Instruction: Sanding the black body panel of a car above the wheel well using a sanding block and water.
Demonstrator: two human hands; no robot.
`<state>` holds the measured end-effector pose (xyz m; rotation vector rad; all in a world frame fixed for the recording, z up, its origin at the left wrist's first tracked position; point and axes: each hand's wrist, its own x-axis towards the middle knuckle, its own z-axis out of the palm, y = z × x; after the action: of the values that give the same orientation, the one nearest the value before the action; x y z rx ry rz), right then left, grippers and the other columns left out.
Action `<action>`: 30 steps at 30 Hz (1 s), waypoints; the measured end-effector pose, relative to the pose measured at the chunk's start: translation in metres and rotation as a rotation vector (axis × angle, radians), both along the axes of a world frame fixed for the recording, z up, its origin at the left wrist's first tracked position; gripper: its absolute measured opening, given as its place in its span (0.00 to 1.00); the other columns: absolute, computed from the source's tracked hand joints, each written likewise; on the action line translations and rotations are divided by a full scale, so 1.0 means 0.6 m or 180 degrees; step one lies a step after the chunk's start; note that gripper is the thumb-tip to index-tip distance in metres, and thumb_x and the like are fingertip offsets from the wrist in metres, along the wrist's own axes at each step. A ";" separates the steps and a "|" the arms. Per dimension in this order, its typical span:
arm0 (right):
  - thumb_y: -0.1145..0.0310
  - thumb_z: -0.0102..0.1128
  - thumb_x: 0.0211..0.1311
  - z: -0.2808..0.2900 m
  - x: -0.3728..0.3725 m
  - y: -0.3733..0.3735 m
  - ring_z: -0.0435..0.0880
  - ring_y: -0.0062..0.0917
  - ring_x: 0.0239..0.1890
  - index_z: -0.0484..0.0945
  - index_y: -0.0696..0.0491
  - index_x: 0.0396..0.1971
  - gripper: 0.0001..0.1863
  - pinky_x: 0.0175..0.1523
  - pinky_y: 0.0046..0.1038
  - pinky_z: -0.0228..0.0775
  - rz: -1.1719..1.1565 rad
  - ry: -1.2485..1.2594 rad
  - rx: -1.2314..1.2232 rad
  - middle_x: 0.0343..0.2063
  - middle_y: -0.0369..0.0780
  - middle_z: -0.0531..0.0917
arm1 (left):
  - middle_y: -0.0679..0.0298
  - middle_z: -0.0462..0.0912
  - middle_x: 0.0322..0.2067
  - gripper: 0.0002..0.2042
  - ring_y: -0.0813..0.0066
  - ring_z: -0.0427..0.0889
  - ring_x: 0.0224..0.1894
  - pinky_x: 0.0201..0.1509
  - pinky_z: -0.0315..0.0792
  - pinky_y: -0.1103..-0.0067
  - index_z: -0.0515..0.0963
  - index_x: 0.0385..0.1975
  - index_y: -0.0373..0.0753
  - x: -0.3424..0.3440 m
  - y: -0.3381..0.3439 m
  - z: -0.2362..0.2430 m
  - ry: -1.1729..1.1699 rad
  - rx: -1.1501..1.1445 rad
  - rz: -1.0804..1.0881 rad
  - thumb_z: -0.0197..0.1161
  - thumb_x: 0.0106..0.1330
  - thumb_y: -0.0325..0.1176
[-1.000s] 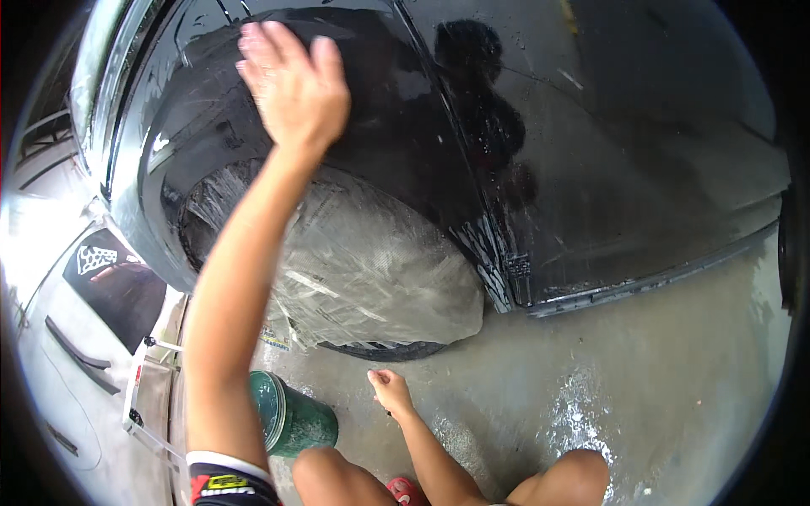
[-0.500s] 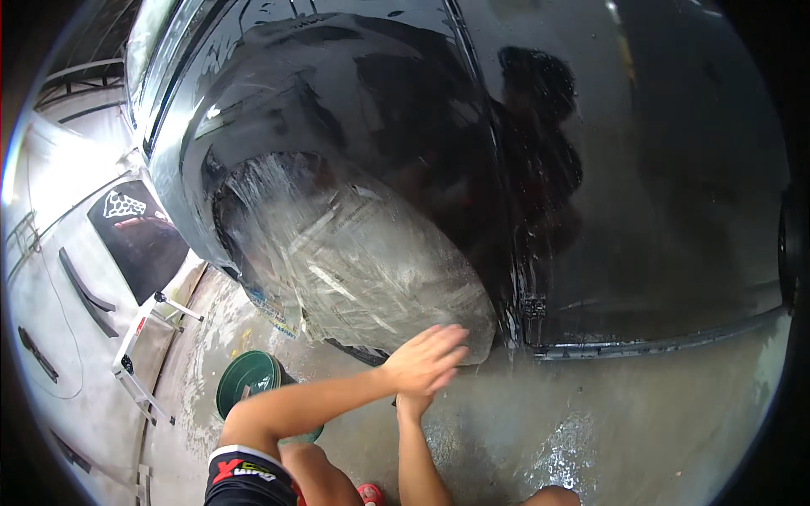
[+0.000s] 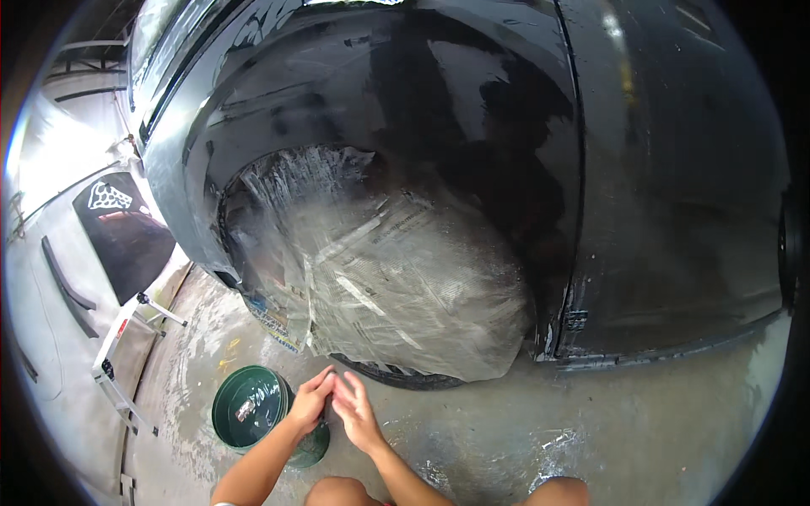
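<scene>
My left hand (image 3: 310, 403) is closed round a small dark flat piece (image 3: 326, 411), mostly hidden by the fingers, so its kind cannot be made out. Close beside it, my right hand (image 3: 355, 415) is held with fingers apart, palm toward the left. Both hands are low, in front of a wheel covered with wet grey masking paper (image 3: 413, 291). The paper is held with tape strips, and the black tyre (image 3: 401, 374) shows below it. Above and around it curves the wet, dark car fender (image 3: 363, 93). A green bucket (image 3: 221, 405) of water stands just left of my left hand.
A small light-coloured piece (image 3: 245, 411) is in the bucket. Further left stand a white folding step (image 3: 114, 346) and a dark panel (image 3: 126, 236) by the wall. The dark car door (image 3: 675, 211) fills the right side. The concrete floor (image 3: 498, 430) is wet.
Both hands have come down and left, from the paper's lower right edge toward the bucket. The right hand now shows spread fingers beside the left. The view has shifted too.
</scene>
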<state>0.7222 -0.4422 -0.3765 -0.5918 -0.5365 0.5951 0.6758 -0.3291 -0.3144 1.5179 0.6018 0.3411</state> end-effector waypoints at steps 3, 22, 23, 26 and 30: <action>0.72 0.49 0.79 0.000 -0.010 0.013 0.71 0.36 0.70 0.55 0.55 0.73 0.28 0.74 0.37 0.62 0.0702 0.0338 0.0011 0.70 0.51 0.68 | 0.62 0.83 0.51 0.21 0.76 0.82 0.47 0.50 0.78 0.78 0.72 0.68 0.37 -0.076 0.084 -0.005 0.0068 -0.0041 0.0239 0.53 0.79 0.36; 0.67 0.56 0.75 -0.159 -0.021 0.011 0.86 0.20 0.39 0.82 0.59 0.47 0.12 0.45 0.23 0.77 -0.0737 -0.0130 -0.1937 0.39 0.40 0.90 | 0.47 0.84 0.45 0.16 0.45 0.84 0.48 0.52 0.79 0.60 0.82 0.50 0.38 -0.199 0.297 -0.091 0.2146 0.4724 -0.1613 0.56 0.70 0.39; 0.68 0.56 0.74 -0.157 -0.021 0.014 0.88 0.22 0.39 0.82 0.60 0.45 0.11 0.46 0.24 0.78 -0.0879 0.0003 -0.1819 0.38 0.42 0.90 | 0.48 0.83 0.43 0.17 0.46 0.84 0.46 0.50 0.79 0.60 0.82 0.51 0.39 -0.210 0.285 -0.047 0.1627 0.4763 -0.1252 0.58 0.69 0.40; 0.68 0.57 0.73 -0.154 -0.019 0.021 0.88 0.22 0.38 0.82 0.59 0.44 0.11 0.46 0.24 0.78 -0.1017 0.0129 -0.1677 0.37 0.41 0.90 | 0.49 0.82 0.41 0.18 0.46 0.83 0.43 0.47 0.78 0.60 0.81 0.54 0.40 -0.190 0.251 0.107 0.0655 0.5152 -0.1058 0.61 0.67 0.38; 0.72 0.56 0.74 -0.174 0.015 0.003 0.85 0.19 0.37 0.81 0.59 0.44 0.08 0.43 0.21 0.77 -0.0993 -0.0011 -0.1938 0.36 0.41 0.88 | 0.50 0.78 0.46 0.22 0.52 0.79 0.45 0.50 0.74 0.63 0.79 0.59 0.42 0.035 0.056 0.363 -0.0551 0.6254 -0.1898 0.63 0.63 0.36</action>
<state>0.7313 -0.4404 -0.4810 -1.2278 -0.2484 0.4546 0.6966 -0.2956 -0.0966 3.3095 -0.7023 0.6198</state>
